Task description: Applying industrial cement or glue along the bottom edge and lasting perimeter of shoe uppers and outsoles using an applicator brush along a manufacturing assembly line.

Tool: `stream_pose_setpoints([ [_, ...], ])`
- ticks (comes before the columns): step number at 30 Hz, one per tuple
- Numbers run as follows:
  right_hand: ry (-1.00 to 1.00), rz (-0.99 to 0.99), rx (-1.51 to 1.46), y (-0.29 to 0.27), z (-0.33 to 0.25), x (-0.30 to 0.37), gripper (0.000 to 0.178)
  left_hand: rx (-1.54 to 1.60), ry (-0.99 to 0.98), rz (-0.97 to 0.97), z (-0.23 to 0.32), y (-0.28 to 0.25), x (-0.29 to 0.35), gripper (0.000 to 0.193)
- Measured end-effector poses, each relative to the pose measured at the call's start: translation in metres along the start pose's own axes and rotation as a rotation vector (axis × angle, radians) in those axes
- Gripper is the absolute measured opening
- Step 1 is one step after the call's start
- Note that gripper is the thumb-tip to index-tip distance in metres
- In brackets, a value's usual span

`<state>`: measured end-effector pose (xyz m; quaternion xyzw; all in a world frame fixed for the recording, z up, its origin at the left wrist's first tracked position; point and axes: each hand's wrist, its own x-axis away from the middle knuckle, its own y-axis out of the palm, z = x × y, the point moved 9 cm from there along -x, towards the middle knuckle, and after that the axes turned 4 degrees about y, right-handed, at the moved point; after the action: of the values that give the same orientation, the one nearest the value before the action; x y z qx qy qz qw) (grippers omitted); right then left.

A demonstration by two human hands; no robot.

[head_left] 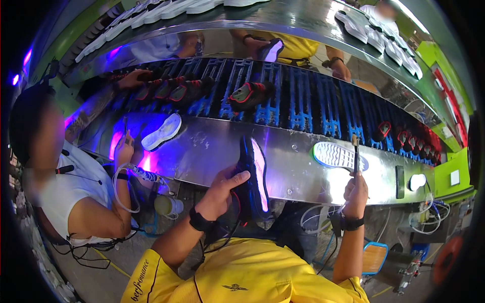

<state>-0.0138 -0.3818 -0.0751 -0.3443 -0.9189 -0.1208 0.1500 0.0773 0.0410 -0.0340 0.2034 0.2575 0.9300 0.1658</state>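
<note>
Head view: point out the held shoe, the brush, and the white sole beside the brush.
Held shoe [259,174]: head view, on its lit underside.
Brush [356,158]: head view, on its dark handle.
White sole [333,153]: head view, on its slotted face.

Violet light is concentrated at left, where lamps [15,79] are seen; the central shoe [259,174] is tinted. White glare is reflected by the bench [323,188], lower right. Straight edges are bowed, corners blackened. The leftmost head [38,123] is blurred.
</note>
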Motion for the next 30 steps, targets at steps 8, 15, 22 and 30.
stream_pose_setpoints([
  [8, -0.115, -0.327, 0.09, 0.063, -0.036, 0.083, 0.029, -0.885, 0.631, 0.013, 0.083, 0.031, -0.032, 0.077],
  [15, -0.234, -0.234, 0.42, 0.1, -0.018, 0.101, 0.029, -1.265, 0.838, 0.091, 0.056, 0.023, -0.022, 0.083],
  [22, -0.192, -0.298, 0.457, 0.138, 0.025, 0.098, 0.026, -1.434, 0.941, -0.026, 0.028, 0.016, 0.023, 0.078],
  [30, 0.118, -0.459, 0.402, 0.18, 0.092, 0.086, 0.026, -1.453, 1.011, -0.028, 0.012, 0.0, 0.042, 0.061],
])
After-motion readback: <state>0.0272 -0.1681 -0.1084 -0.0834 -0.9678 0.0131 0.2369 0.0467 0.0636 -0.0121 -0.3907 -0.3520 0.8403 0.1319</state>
